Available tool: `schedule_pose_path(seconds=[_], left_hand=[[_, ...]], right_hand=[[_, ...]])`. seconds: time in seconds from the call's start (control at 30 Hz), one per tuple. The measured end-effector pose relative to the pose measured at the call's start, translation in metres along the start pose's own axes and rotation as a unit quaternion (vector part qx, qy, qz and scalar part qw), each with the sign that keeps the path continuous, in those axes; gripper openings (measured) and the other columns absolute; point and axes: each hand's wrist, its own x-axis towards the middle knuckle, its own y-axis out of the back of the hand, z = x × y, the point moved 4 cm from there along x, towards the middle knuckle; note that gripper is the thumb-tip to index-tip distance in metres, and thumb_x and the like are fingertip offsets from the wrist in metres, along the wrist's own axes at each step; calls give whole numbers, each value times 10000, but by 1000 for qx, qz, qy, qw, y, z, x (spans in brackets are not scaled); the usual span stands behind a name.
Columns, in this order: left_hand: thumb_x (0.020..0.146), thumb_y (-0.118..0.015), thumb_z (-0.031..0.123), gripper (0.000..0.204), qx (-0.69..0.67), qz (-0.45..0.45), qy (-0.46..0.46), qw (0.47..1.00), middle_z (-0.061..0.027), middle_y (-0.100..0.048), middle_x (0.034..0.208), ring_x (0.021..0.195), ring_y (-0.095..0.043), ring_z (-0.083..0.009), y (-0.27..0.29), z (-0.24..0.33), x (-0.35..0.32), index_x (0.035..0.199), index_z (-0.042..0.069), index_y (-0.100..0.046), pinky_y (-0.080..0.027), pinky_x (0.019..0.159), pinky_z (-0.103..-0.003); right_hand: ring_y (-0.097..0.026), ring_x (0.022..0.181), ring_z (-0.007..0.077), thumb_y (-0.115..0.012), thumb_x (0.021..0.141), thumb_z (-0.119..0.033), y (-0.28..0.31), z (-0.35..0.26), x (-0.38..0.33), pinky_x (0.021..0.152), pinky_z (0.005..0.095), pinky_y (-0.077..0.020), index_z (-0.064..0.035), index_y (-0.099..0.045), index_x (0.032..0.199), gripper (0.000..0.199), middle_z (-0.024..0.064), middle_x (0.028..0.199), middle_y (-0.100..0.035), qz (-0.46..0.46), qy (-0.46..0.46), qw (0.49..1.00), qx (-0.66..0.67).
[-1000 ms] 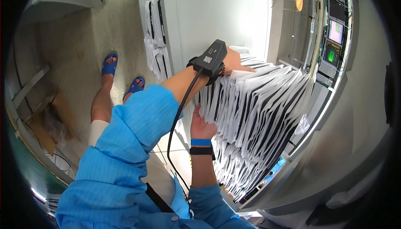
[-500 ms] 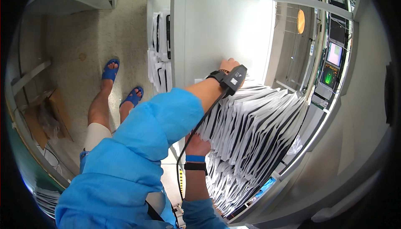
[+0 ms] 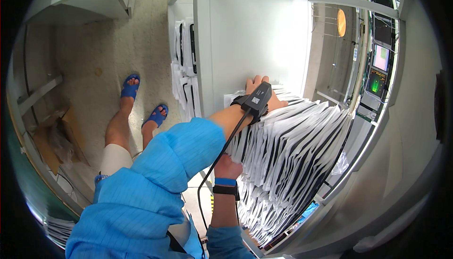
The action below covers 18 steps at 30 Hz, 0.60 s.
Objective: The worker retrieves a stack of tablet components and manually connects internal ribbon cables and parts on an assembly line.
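A long, tightly packed row of thin white packets point(image 3: 292, 141) with dark layers between them stands on a grey shelf unit. My left hand point(image 3: 264, 91) lies over the far end of this row, fingers spread and thumb stretched toward the right. A black device point(image 3: 257, 99) with a cable is strapped to that wrist. My right hand point(image 3: 229, 167), wearing a blue band and a black band at the wrist, rests against the left side of the row. Its fingers are hidden, so I cannot tell what it grips.
A pale grey panel point(image 3: 257, 27) lies beyond the row. More white packets point(image 3: 184, 79) sit in a lower compartment to its left. At right is equipment with a lit screen point(image 3: 380, 57). A cardboard box point(image 3: 59, 138) stands on the floor at left, near feet in blue sandals.
My left hand's fingers have spread out and its thumb now shows over the packets. The right hand stays at the side of the row. The whole view has shifted slightly.
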Motion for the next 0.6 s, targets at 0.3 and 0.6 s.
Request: schedule_pose_path(seconds=[0.3, 0.6], left_hand=[[872, -489, 735, 816, -33, -19, -1, 999, -250, -524, 1325, 1278, -461, -368, 5, -9, -6, 1198, 33, -748, -398, 1063, -532], [896, -483, 644, 736, -16, -39, -12, 999, -254, -571, 1271, 1240, -490, -371, 19, 0, -8, 1126, 4, -766, -469, 999, -520]], right_hand=[[-462, 1385, 283, -408, 1058, -350, -42, -17, -16, 1167, 479, -333, -101, -509, 1447, 472, 92, 1508, -520, 7, 9, 992, 123], [-474, 1383, 289, -433, 1052, -279, -30, -20, -25, 1157, 456, -382, -90, -499, 1457, 452, 112, 1518, -505, 16, -27, 990, 138]])
